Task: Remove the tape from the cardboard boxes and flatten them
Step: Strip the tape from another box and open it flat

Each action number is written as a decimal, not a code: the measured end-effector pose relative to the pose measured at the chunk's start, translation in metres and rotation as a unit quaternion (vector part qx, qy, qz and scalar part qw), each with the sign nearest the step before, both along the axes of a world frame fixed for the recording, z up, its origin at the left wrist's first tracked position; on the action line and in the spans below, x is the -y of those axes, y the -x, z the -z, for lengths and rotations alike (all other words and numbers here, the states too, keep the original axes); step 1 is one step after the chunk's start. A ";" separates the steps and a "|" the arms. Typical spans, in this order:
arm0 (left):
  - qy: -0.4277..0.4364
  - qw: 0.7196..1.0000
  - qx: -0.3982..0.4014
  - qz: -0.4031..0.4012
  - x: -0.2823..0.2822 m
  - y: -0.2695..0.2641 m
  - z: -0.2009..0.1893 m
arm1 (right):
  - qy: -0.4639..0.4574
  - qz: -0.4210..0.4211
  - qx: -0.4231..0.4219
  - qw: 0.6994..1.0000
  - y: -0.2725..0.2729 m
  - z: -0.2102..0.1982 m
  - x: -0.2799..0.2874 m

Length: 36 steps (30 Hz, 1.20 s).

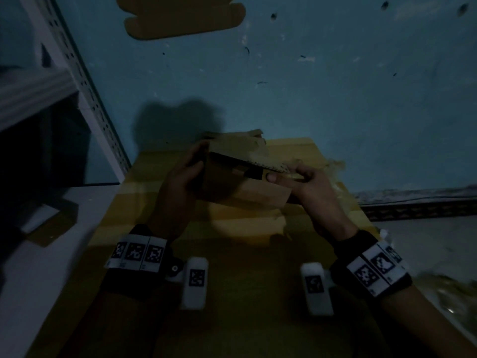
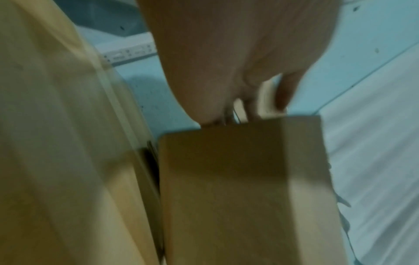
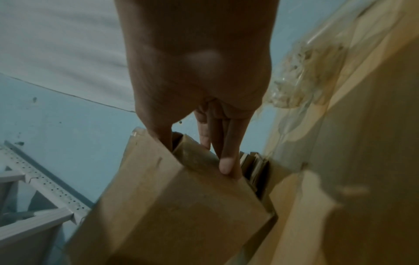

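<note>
A small brown cardboard box [image 1: 240,182] is held up between both hands above a big yellowish taped carton [image 1: 232,254]. My left hand [image 1: 180,177] grips the box's left end, thumb on the near face. My right hand [image 1: 296,179] pinches the box's right top edge, thumb on the near side and fingers [image 3: 224,156] down the end. The box's top flap stands partly lifted, showing a dark gap. In the left wrist view the small box [image 2: 244,188] fills the lower middle under my left hand [image 2: 226,71]. In the right wrist view the box [image 3: 181,206] sits below my right hand [image 3: 199,71].
A flattened cardboard piece [image 1: 183,19] lies on the blue floor farther off. A white perforated metal shelf frame [image 1: 85,99] stands at the left. Crumpled clear tape [image 3: 306,77] lies by the big carton's right edge. A white surface with a flat cardboard scrap [image 1: 49,223] is at lower left.
</note>
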<state>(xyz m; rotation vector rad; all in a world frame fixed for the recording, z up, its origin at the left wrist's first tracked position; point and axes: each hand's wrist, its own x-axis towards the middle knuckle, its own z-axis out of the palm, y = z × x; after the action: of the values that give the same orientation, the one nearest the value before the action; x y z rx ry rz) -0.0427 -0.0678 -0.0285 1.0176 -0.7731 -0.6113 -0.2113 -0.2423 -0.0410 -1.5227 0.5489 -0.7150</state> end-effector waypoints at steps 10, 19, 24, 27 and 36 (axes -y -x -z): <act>-0.192 0.967 0.156 -0.061 0.002 -0.003 0.012 | 0.068 0.020 -0.012 0.997 -0.003 0.002 -0.006; -0.243 0.910 0.310 -0.128 -0.001 0.003 0.020 | 0.161 0.031 -0.099 0.981 -0.005 -0.003 -0.019; -0.247 0.904 0.335 -0.101 -0.002 0.002 0.017 | 0.166 0.023 -0.095 0.981 -0.005 -0.003 -0.021; -0.228 0.925 0.302 -0.045 -0.004 0.005 0.010 | 0.160 0.024 -0.081 0.984 -0.003 -0.003 -0.019; -0.130 0.960 0.249 0.006 -0.015 0.000 -0.001 | 0.133 -0.001 0.036 0.990 0.012 -0.014 -0.010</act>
<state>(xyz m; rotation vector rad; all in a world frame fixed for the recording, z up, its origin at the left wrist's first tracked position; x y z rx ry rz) -0.0428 -0.0525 -0.0279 1.4379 -1.1613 -0.4769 -0.2230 -0.2328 -0.0272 -1.7354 0.4085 -0.8639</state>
